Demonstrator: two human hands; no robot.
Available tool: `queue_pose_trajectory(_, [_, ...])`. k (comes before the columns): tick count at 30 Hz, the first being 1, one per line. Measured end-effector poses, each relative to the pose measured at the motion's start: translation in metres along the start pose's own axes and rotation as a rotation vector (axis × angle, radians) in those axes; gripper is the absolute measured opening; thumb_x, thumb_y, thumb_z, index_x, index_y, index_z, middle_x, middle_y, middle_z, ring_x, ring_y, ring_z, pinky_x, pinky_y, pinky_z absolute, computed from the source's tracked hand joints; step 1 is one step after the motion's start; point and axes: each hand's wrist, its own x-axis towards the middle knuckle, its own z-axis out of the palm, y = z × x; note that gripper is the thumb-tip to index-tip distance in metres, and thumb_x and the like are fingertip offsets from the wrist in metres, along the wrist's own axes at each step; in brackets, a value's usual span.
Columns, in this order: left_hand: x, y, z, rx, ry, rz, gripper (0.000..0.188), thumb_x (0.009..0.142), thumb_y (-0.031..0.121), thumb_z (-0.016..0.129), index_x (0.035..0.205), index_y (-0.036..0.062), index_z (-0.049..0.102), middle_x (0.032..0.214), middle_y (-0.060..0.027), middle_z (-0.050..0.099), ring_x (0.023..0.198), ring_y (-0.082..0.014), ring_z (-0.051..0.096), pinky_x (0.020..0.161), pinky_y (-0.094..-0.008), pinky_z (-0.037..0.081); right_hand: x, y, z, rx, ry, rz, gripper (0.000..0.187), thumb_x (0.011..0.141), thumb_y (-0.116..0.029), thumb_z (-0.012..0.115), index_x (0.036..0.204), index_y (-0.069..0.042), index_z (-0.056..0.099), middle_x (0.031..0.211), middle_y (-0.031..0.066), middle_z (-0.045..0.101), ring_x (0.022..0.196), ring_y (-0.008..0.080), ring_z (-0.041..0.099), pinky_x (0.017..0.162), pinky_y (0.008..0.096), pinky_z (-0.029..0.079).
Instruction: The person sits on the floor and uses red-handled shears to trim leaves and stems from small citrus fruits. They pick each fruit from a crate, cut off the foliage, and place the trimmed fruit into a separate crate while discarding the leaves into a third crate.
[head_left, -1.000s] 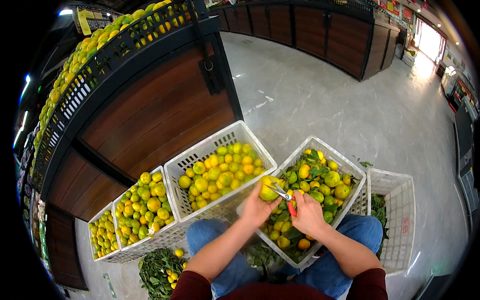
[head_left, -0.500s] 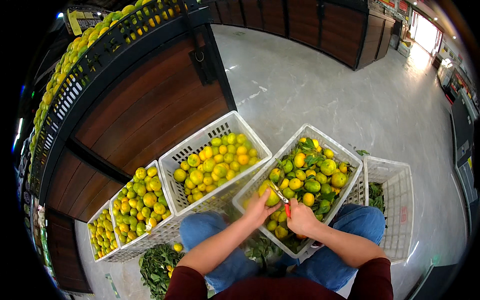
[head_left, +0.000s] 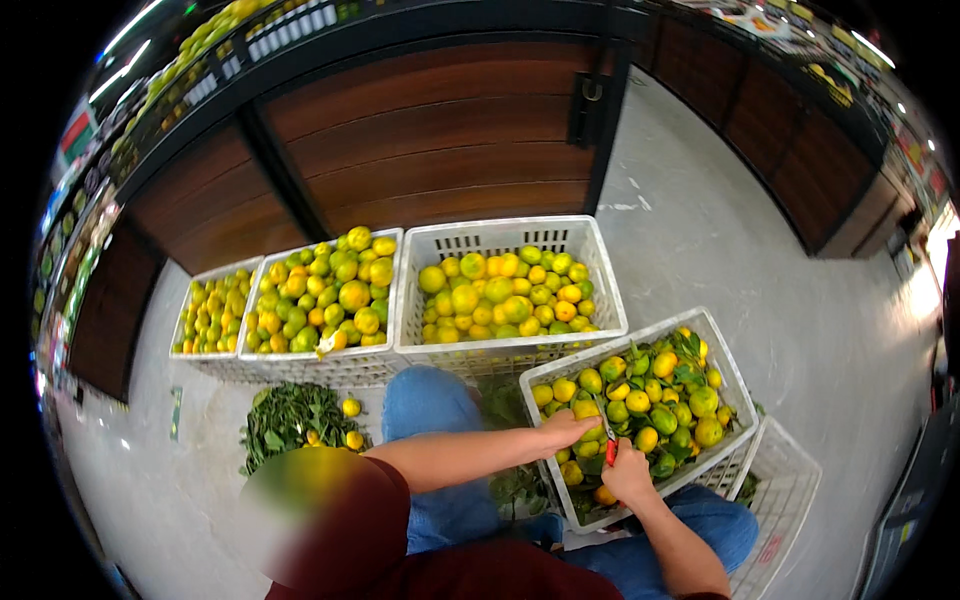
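Over the nearest white crate (head_left: 700, 465), my left hand (head_left: 566, 430) is closed around a yellow-green mandarin (head_left: 587, 412). My right hand (head_left: 628, 476) grips red-handled clippers (head_left: 611, 448), their metal blades up against the fruit in the other hand. Mandarins (head_left: 648, 440) fill the crate beneath, several with stems and green leaves (head_left: 690, 372) attached. Where exactly the blade tips meet the fruit is too small to make out.
A crate of mandarins (head_left: 500, 300) stands ahead, with two fuller crates (head_left: 398, 300) (head_left: 205, 270) to its left. A leaf pile (head_left: 290, 420) with loose mandarins lies on the floor at left. Another crate (head_left: 790, 500) sits at right. Wood-panelled stands (head_left: 430, 130) rise behind.
My view has swung left, so the crates appear further right and more of the left row shows. Both hands keep their hold on the mandarin and the clippers.
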Motion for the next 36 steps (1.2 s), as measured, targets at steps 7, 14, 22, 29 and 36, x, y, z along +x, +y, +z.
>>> queue_pose_trajectory(7, [-0.014,0.019,-0.011,-0.289,0.277,-0.075,0.069,0.071,0.052,0.057,0.11,-0.0032,0.043,0.106,-0.0144,0.046,0.09,-0.0228,0.045,0.07,-0.0362,0.04,0.018,0.005,-0.009,0.122,0.032,0.024,0.044,0.067,-0.016,0.058,0.105,0.002,0.045,0.079,0.0213,0.058,0.078,0.0386,0.056,0.07,0.0407,0.044])
queue_pose_trajectory(14, [-0.035,0.054,-0.101,-0.972,0.556,0.331,0.055,0.084,0.036,0.048,0.124,0.0028,0.03,0.12,-0.0164,0.039,0.112,-0.028,0.037,0.093,-0.0404,0.035,0.023,-0.006,-0.016,0.206,-0.006,0.061,0.03,0.065,-0.012,0.061,0.087,-0.001,0.045,0.064,0.0101,0.047,0.059,0.0247,0.047,0.059,0.036,0.04])
queue_pose_trajectory(22, [-0.12,0.05,-0.206,-0.992,0.697,0.831,0.037,0.079,0.025,0.058,0.108,0.0039,0.046,0.1,-0.0131,0.053,0.093,-0.0251,0.053,0.076,-0.0374,0.042,0.028,-0.004,-0.013,0.193,-0.018,0.022,0.031,0.065,-0.012,0.062,0.087,-0.001,0.043,0.066,0.0101,0.046,0.058,0.0241,0.046,0.057,0.0372,0.039])
queue_pose_trajectory(29, [-0.109,-0.083,-0.267,-1.477,1.093,0.503,0.025,0.08,0.026,0.056,0.073,0.0048,0.045,0.057,-0.005,0.045,0.044,-0.0167,0.043,0.035,-0.0283,0.028,0.029,-0.009,-0.007,0.177,-0.034,0.006,0.034,0.065,-0.013,0.064,0.089,0.0,0.043,0.066,0.0095,0.045,0.058,0.0233,0.046,0.056,0.0363,0.039])
queue_pose_trajectory(36, [-0.113,-0.122,-0.308,-1.335,1.477,0.404,0.026,0.081,0.026,0.054,0.078,0.0007,0.047,0.054,-0.0068,0.044,0.037,-0.0158,0.036,0.034,-0.0296,0.026,0.029,-0.01,-0.009,0.176,-0.064,0.021,0.037,0.064,-0.014,0.065,0.089,0.001,0.044,0.066,0.0092,0.046,0.058,0.0233,0.046,0.056,0.0349,0.039])
